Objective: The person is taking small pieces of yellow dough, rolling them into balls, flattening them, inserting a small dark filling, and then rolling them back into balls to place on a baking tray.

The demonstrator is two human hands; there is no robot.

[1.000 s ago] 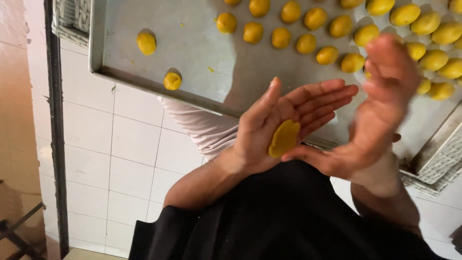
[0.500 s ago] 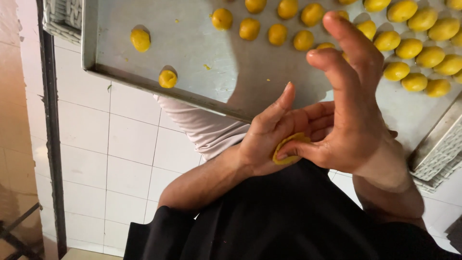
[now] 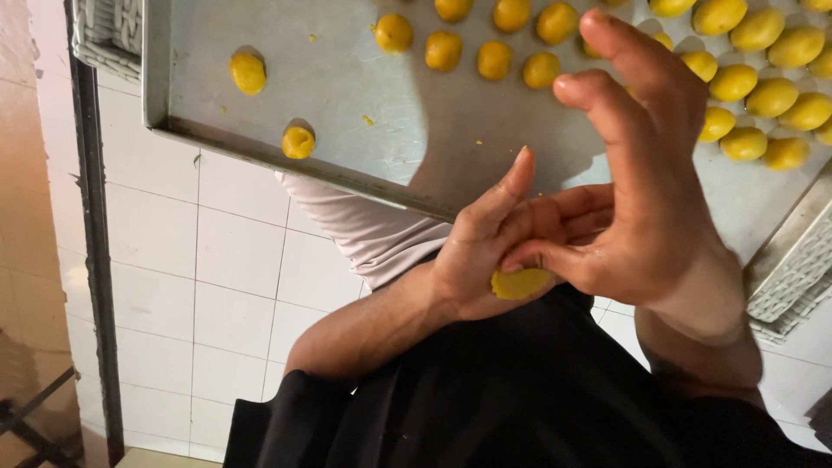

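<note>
My left hand point(image 3: 485, 251) cups a flattened piece of yellow dough point(image 3: 520, 283) in its palm, fingers curled around it and thumb raised. The thumb of my right hand point(image 3: 646, 199) presses into that dough, while its other fingers are lifted and spread above. Both hands are held in front of my black clothing, just below the near edge of a metal baking tray point(image 3: 347, 178). Several rounded yellow dough balls point(image 3: 754, 82) lie in rows on the tray's right part. Two lone balls point(image 3: 297, 142) sit near its left end.
A white woven basket point(image 3: 108, 39) sits at the top left and another basket point(image 3: 793, 273) at the right under the tray. A pale cloth sleeve point(image 3: 373, 234) shows below the tray edge. White tiles point(image 3: 217, 277) and a dark metal post point(image 3: 91, 260) fill the left.
My right hand came down from above onto the dough in my left palm. My left fingers curled in, and the flat dough is now mostly covered by both hands.
</note>
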